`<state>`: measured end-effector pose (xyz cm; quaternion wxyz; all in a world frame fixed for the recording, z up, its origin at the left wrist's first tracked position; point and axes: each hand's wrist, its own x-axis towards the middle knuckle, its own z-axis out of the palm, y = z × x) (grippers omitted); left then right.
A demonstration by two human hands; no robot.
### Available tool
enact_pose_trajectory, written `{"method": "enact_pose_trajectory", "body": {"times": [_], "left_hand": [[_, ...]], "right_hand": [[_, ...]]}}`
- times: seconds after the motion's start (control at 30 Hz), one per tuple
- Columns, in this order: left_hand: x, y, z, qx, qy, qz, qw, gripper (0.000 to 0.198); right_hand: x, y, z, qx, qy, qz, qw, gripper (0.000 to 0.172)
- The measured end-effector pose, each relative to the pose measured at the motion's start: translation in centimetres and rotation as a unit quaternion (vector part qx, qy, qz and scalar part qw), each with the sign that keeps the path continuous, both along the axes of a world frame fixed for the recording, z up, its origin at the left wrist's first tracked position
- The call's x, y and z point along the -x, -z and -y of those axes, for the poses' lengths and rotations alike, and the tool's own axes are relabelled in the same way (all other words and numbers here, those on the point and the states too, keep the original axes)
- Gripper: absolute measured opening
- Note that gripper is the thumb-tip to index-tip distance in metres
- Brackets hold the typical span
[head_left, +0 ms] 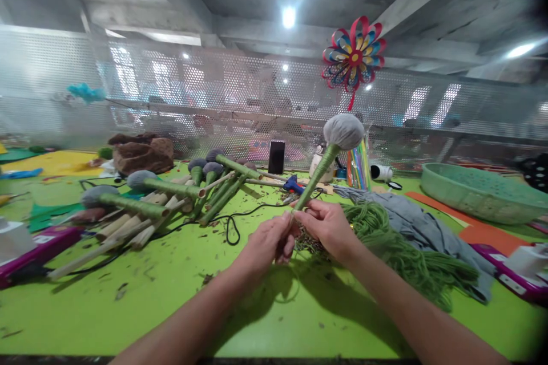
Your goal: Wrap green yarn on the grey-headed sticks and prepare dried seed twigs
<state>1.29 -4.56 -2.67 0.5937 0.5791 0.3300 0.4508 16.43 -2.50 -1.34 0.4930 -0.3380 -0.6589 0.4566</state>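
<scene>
A stick wound in green yarn, topped by a round head of grey cloth, stands tilted up to the right above the table. My right hand is closed, thumb and fingers pinching the stick close to its lower end. Against that same end, my left hand is closed with its fingertips meeting the right ones; the exact grip is partly hidden. A thin strand of green yarn loops below both hands. Beside the right wrist lies a loose heap of green yarn.
Similar grey-headed wrapped sticks and bare wooden sticks are piled at left. A blue glue gun with a black cord, a phone, grey cloth and a green basin are about. Debris dots the green tabletop.
</scene>
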Motion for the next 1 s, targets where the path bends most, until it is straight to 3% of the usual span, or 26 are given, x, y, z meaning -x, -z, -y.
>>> {"method": "enact_pose_trajectory", "body": {"times": [0.07,0.13,0.43,0.6,0.7,0.8,0.83,0.9,1.0], "left_hand": [[-0.2,0.0,-0.1,-0.043,-0.067,-0.030,0.996,0.034],[-0.4,0.0,-0.1,-0.062,-0.091,-0.021,0.994,0.032],[0.2,-0.1,0.3,0.048,0.017,0.082,0.995,0.038],[0.5,-0.2,0.1,0.067,0.066,0.072,0.993,0.043],[0.2,0.0,0.0,0.011,-0.011,-0.015,1.000,0.047],[-0.1,0.2,-0.1,-0.114,-0.151,-0.104,0.976,0.039],[-0.2,0.2,-0.1,-0.135,-0.170,-0.111,0.970,0.037],[-0.2,0.1,0.0,-0.110,-0.140,-0.077,0.981,0.037],[0.0,0.1,0.0,-0.002,-0.018,0.029,0.999,0.038]], "right_hand": [[0.1,0.2,-0.2,0.003,0.008,0.004,1.000,0.033],[0.2,0.3,-0.2,0.006,0.011,-0.002,1.000,0.032],[0.2,-0.4,0.3,0.004,-0.020,-0.013,1.000,0.036],[0.0,-0.2,0.0,-0.002,-0.011,-0.003,1.000,0.034],[0.0,0.3,-0.3,-0.001,0.009,-0.016,1.000,0.031],[0.2,0.7,-0.6,0.008,0.012,-0.029,0.999,0.031],[0.2,0.7,-0.6,0.012,0.010,-0.036,0.999,0.031],[0.4,0.6,-0.5,0.016,0.005,-0.048,0.999,0.031],[0.5,0.2,-0.1,0.011,-0.005,-0.052,0.999,0.032]]}}
